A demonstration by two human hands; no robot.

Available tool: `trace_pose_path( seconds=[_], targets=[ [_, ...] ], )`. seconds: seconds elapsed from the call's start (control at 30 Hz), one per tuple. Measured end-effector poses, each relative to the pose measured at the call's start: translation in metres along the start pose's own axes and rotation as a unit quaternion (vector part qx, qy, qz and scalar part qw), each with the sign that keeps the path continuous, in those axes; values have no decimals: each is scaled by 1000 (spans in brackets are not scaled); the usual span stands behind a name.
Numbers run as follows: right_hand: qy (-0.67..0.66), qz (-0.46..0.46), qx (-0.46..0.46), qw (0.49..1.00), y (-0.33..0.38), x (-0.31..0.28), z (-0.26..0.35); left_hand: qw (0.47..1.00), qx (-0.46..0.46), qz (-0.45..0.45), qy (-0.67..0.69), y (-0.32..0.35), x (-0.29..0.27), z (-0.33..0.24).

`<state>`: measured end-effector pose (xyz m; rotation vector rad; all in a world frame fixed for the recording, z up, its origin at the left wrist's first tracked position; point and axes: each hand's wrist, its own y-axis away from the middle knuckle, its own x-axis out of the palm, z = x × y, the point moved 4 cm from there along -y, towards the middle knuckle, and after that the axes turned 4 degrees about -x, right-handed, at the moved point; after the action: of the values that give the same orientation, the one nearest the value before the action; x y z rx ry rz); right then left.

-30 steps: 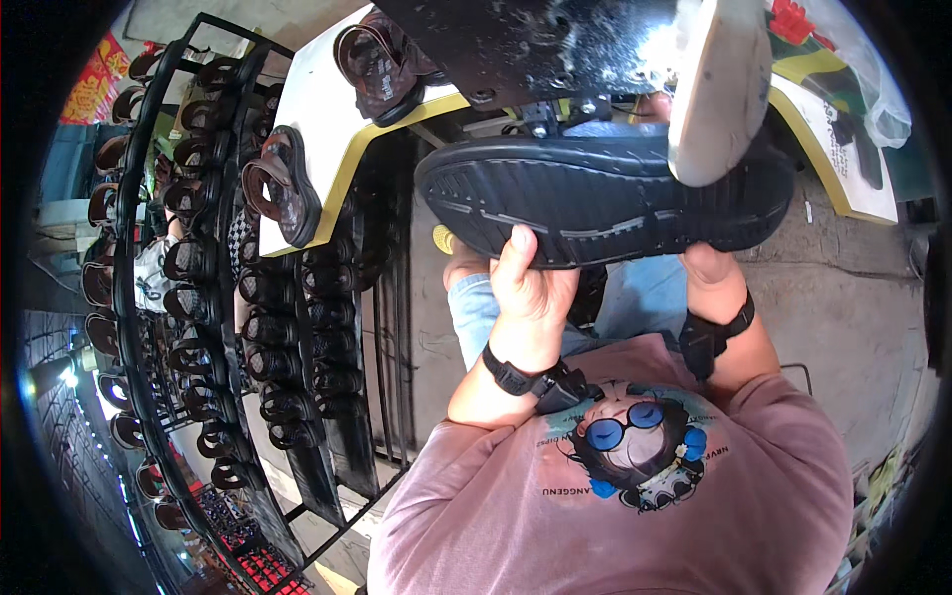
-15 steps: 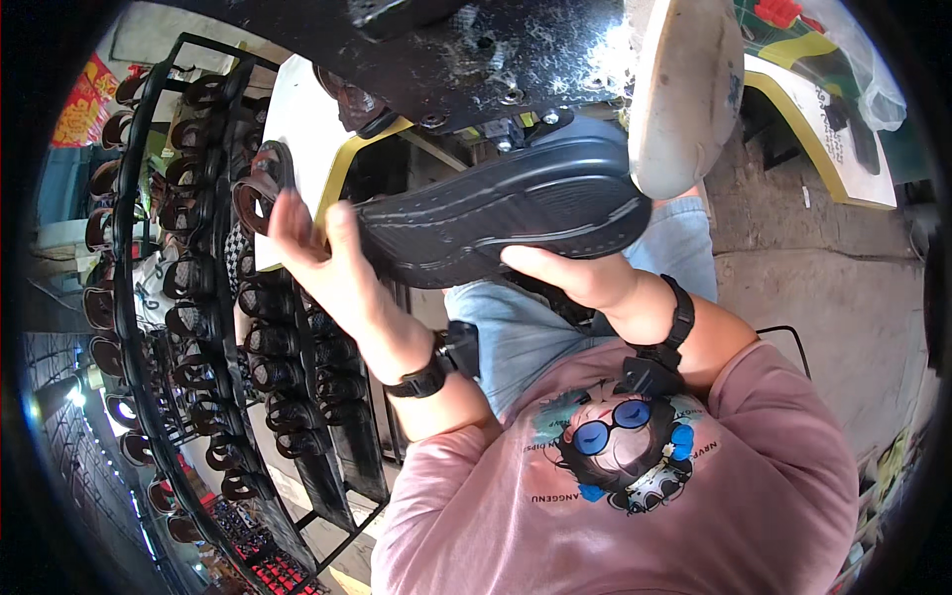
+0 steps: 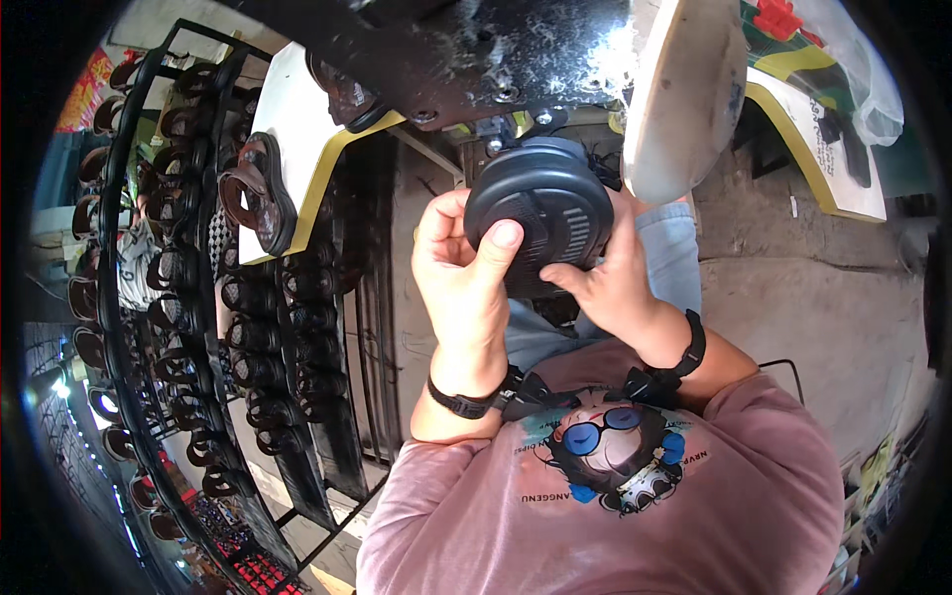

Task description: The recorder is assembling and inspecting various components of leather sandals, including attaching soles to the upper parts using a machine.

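Observation:
Both my hands hold a black sandal (image 3: 545, 213) in front of my lap, its ribbed sole turned toward me and one rounded end pointing up. My left hand (image 3: 461, 263) grips its left side, the thumb pressed flat on the sole. On the right side, my right hand (image 3: 615, 268) wraps the edge, with its thumb lying across the lower part of the sole. The sandal's upper is mostly hidden behind the sole. Just above it hangs a dark, dust-marked metal machine plate (image 3: 466, 59). A pale oval pad (image 3: 684, 99) stands to the right of the sandal, apart from it.
At left, a black metal rack (image 3: 124, 248) bears rows of sandals. A brown-strapped sandal (image 3: 260, 193) lies on the white, yellow-edged table (image 3: 302, 139), and another shoe (image 3: 342, 94) sits farther back there. A second yellow-edged white surface (image 3: 818, 149) is at far right.
The sandal has swung from lying sideways to pointing end-up, its sole still toward me. My left hand, open and off to the left before, has moved right and closed on it.

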<state>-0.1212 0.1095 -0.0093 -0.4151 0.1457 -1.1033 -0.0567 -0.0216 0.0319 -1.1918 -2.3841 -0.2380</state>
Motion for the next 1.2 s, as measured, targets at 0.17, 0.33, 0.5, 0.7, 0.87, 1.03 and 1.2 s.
trace_pose_path(
  seconds=[0.17,0.33,0.5,0.7,0.87,1.03,1.2],
  targets=[
    [249,77,-149,954,-29,-28,25,996,-7,1,90,10,6,16],
    [290,191,-92,933,-81,-45,72,993,-26,13,112,10,9,19],
    [229,182,-93,952,-85,-17,89,992,-15,-6,127,1,1,-5],
    [143,85,-42,985,-36,-7,29,920,304,-74,-237,6,-37,-94],
    [173,81,84,978,-17,-21,-11,667,353,-111,-647,-68,-106,-91],
    [192,84,34,977,-22,-9,-11,449,108,-116,-879,-140,-183,-58],
    [127,176,99,971,-14,26,-18,534,325,-68,-778,-175,-138,-12]
  ],
)
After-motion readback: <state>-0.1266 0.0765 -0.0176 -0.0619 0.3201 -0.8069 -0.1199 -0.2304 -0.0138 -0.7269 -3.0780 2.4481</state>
